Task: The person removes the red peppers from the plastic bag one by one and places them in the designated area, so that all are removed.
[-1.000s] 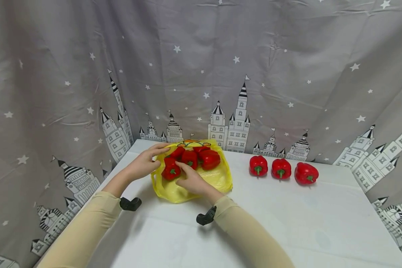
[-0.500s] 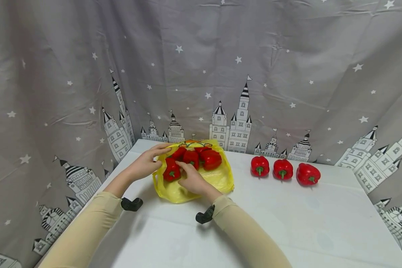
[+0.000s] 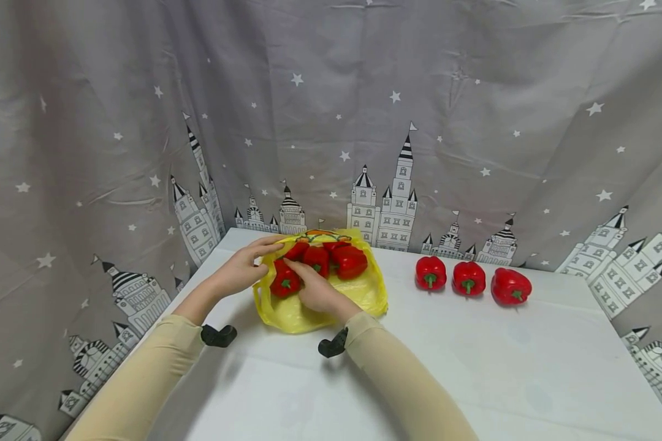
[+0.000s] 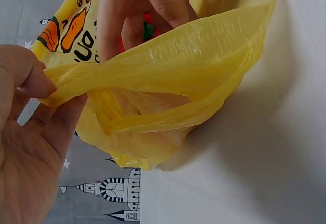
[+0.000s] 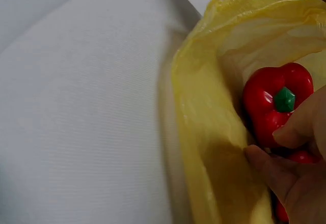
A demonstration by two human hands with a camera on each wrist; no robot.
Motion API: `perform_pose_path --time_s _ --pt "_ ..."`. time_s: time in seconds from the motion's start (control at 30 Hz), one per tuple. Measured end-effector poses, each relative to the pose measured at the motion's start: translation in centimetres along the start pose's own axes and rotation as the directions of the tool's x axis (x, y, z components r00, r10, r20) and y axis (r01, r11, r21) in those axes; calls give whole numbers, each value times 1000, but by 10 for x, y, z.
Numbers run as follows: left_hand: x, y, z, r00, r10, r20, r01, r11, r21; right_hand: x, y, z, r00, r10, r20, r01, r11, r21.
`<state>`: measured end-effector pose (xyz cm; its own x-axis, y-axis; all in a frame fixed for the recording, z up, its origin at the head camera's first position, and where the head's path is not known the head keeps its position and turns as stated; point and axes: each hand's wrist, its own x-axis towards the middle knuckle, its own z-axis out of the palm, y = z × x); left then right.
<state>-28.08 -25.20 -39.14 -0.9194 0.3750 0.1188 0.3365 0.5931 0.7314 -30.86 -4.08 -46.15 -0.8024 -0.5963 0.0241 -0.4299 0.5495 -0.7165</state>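
Observation:
My left hand (image 3: 236,271) pinches the rim of a yellow plastic bag (image 3: 374,294) between thumb and fingers, keeping its mouth apart; the left wrist view shows the grip on the bag's edge (image 4: 71,81). Inside lie several red bell peppers (image 3: 349,262) with green stems. My right hand (image 3: 321,293) reaches into the bag. Its fingertips touch the side of the nearest left bell pepper (image 5: 260,94), while the thumb lies apart from the pepper by the bag's wall. Part of the right hand is cut off in its wrist view.
Three more bell peppers stand in a row on the white table to the right: one left (image 3: 430,273), one middle (image 3: 469,278), one right (image 3: 510,286). A grey curtain (image 3: 331,98) with castle prints hangs behind the table (image 3: 474,367) and along its left side.
My right hand has moved slightly forward and left over the nearest pepper, its thumb now less visible in the head view. The left hand keeps its hold. The head view has shifted slightly.

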Motion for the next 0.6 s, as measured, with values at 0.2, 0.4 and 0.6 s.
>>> perform_pose_path --time_s 0.2,0.4,0.6 --pt "-1 1 1 1000 -5 3 5 1000 12 7 -2 -3 998 31 63 -26 997 -77" --pt "-2 1 0 1000 -11 -7 11 999 31 4 -2 -6 997 34 71 -30 998 -56" --pt "-2 2 -2 1000 -20 -7 21 999 40 -6 -5 -11 998 8 59 -3 997 -81"
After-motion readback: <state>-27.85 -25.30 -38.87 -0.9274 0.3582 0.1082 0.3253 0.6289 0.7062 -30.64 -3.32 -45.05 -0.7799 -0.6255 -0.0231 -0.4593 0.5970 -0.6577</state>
